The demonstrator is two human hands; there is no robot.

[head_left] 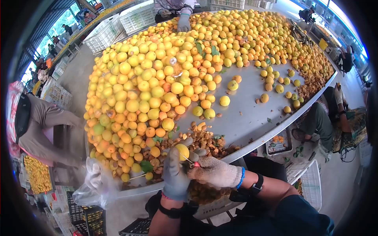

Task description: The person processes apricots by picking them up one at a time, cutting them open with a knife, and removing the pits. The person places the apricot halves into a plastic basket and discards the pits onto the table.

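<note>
Gloved in grey, my left hand [175,175] is closed around a yellow fruit [182,152] at the near edge of the metal table [244,122]. My right hand [216,171], in a white knitted glove with a blue cuff, is closed on a small tool with a red handle [196,164]. The tool's thin metal tip points at the fruit. Brown peelings or scraps [202,141] lie just beyond both hands. A large heap of yellow and orange fruit [149,86] covers the table's left and far parts.
Across the table a person's gloved hand [184,23] touches the heap. One person stands at the left, another sits at the right. A plastic bag [96,183] hangs at the near left edge. White crates [136,17] stand beyond the table, and a white crate [311,185] is at the lower right.
</note>
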